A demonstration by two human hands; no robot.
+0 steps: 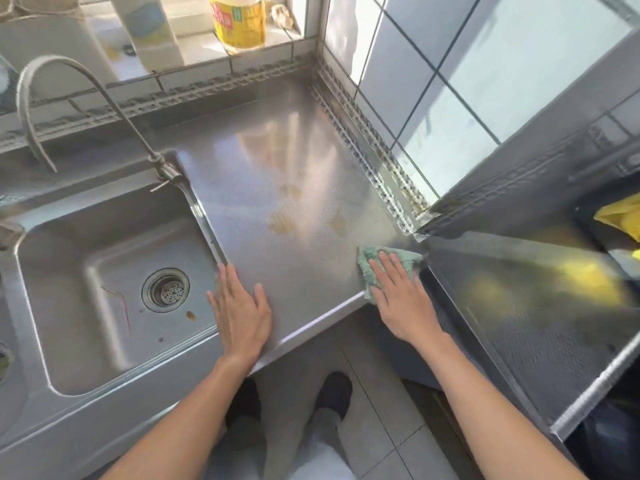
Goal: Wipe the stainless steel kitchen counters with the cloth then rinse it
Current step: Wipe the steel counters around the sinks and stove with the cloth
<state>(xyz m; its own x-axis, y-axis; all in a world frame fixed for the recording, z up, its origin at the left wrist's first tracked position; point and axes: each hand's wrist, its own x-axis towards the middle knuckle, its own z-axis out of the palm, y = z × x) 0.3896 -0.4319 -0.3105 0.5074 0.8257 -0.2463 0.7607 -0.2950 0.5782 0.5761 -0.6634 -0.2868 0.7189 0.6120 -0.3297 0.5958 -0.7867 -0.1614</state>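
**Both hands flat on steel counter, right one on the cloth**

Right hand (398, 299) lies palm down on green cloth (388, 268), fingers straight and slightly spread, pressing it onto the counter (277, 161). The cloth sits at the counter's front right corner, bunched, part of it sticking out past the fingertips and along the thumb side. Left hand (240, 310) rests flat on the counter's front left edge, fingers straight and slightly apart, holding nothing, just beside the sink (104, 271) rim.

Around: brownish stains (284, 220) on the counter between the hands and the back wall, a few patches, near the cloth but not touching it. Faucet (69, 84) with a curved spout stands at the sink's back right corner, its spout arching out to the left. Sink drain (166, 289) in the basin floor, small debris near it. On the window ledge behind: yellow bottle (239, 22) and a white container (152, 29), both off the counter surface. Tiled wall (433, 81) borders the counter on the right, with a perforated metal strip along its base and another along the back.

Edges: the counter's front lip runs between the two wrists. Right of the cloth a seam or step meets a second steel surface (519, 306), blurred, showing yellow reflections. Something yellow (620, 216) at the far right edge, can't tell what. Middle and back of the counter carry no objects. Tiled floor and feet are visible below.
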